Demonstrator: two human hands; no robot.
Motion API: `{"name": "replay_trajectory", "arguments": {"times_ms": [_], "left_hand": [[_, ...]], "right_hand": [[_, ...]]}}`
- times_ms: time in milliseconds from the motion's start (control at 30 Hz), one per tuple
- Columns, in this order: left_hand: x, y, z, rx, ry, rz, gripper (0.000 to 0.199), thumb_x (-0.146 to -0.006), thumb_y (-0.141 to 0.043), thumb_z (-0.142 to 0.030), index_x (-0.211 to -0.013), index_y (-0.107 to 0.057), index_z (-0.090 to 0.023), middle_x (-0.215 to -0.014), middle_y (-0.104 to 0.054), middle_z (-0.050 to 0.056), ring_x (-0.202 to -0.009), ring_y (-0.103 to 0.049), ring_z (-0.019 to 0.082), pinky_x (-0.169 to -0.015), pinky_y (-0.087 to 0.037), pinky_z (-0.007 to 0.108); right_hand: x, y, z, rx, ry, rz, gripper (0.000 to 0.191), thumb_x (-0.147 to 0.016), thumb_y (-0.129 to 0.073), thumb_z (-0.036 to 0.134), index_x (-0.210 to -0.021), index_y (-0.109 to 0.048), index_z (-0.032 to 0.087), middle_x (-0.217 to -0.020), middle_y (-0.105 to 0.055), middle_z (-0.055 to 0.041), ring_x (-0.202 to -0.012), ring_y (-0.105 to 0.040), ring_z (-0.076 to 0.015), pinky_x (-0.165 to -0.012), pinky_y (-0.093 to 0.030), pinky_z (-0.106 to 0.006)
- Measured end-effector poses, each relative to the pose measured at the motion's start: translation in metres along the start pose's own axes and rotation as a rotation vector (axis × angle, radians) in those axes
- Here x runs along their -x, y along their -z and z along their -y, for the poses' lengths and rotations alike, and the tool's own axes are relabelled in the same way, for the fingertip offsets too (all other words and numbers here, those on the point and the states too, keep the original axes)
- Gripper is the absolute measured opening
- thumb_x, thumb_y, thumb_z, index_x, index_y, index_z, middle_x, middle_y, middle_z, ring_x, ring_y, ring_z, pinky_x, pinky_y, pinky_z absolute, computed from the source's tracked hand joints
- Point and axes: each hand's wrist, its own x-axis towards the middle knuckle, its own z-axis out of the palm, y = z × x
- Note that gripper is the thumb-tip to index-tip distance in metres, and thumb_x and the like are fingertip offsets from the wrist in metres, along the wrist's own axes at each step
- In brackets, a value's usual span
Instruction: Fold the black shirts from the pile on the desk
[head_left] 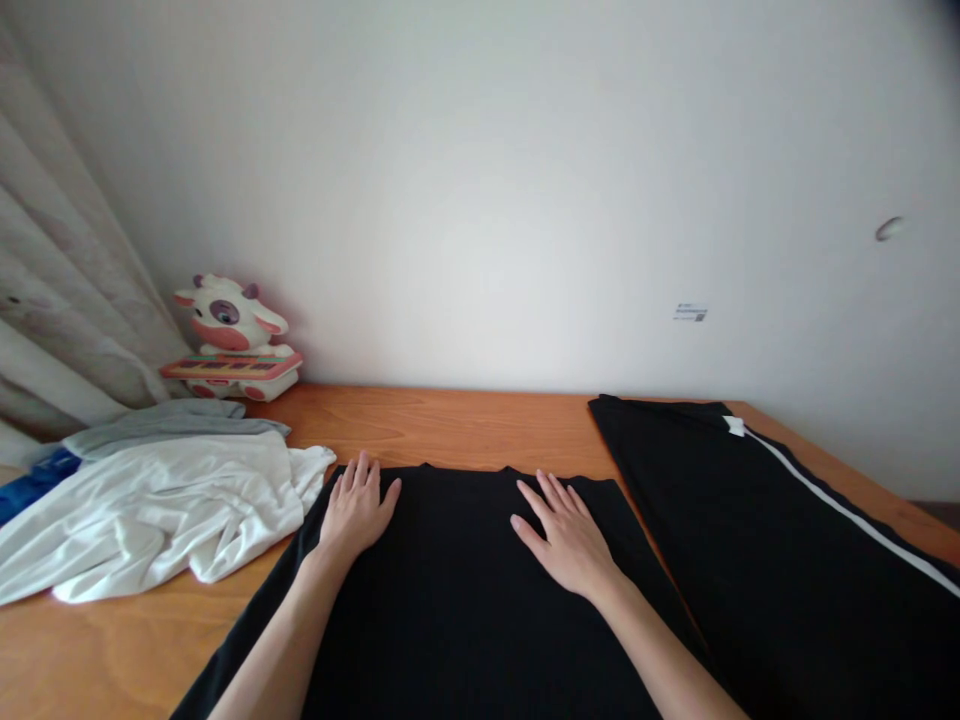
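Note:
A black garment [457, 580] lies spread flat in front of me, its far edge running nearly straight across the table; its near part runs out of the picture, so I cannot tell its kind. Palm down near its far left corner rests my left hand [358, 508], fingers stretched out and thumb apart. My right hand [564, 532] lies flat on the cloth near the far right corner, its fingers spread. Neither hand grips the fabric.
Black trousers with a white side stripe [787, 560] lie on the right of the wooden table [450, 425]. At the left are a crumpled white garment [187, 500], a grey one [172, 428] and a blue one [45, 483]. A cow toy keyboard [232, 345] stands against the wall beside a curtain [60, 240].

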Motion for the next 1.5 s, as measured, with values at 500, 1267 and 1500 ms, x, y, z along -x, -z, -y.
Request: {"name": "replay_trajectory", "arguments": {"times_ms": [500,1267,1500], "left_hand": [[0.046,0.04,-0.052,0.323,-0.482,-0.077,0.048,-0.101,-0.041,-0.039,-0.142,-0.054,-0.017,-0.157,-0.046,0.013,-0.144,-0.044,0.028,-0.118,-0.039,0.047],[0.154,0.053,-0.083,0.172,-0.617,-0.008,0.071,-0.099,-0.047,-0.045,-0.16,-0.012,-0.037,-0.163,-0.03,0.004,-0.146,-0.038,0.035,-0.114,-0.041,0.06],[0.153,0.067,-0.041,0.12,-0.671,-0.028,0.071,-0.098,-0.047,-0.055,-0.159,-0.018,-0.038,-0.16,-0.038,0.003,-0.141,-0.047,0.03,-0.111,-0.045,0.053]], "right_hand": [[0.015,0.007,-0.044,0.132,-0.311,-0.027,0.071,-0.101,-0.032,0.061,-0.156,-0.037,0.017,-0.164,-0.027,-0.0166,-0.153,-0.02,-0.0305,-0.121,-0.016,-0.058],[0.084,0.0,0.076,-0.12,0.19,-0.125,0.05,-0.104,-0.037,0.037,-0.153,-0.041,0.035,-0.16,-0.04,-0.0012,-0.147,-0.038,-0.0244,-0.121,-0.033,-0.049],[0.112,0.008,0.033,-0.066,0.079,-0.077,0.061,-0.1,-0.04,0.06,-0.154,-0.041,0.031,-0.162,-0.033,-0.0053,-0.149,-0.033,-0.0278,-0.122,-0.029,-0.052]]}}
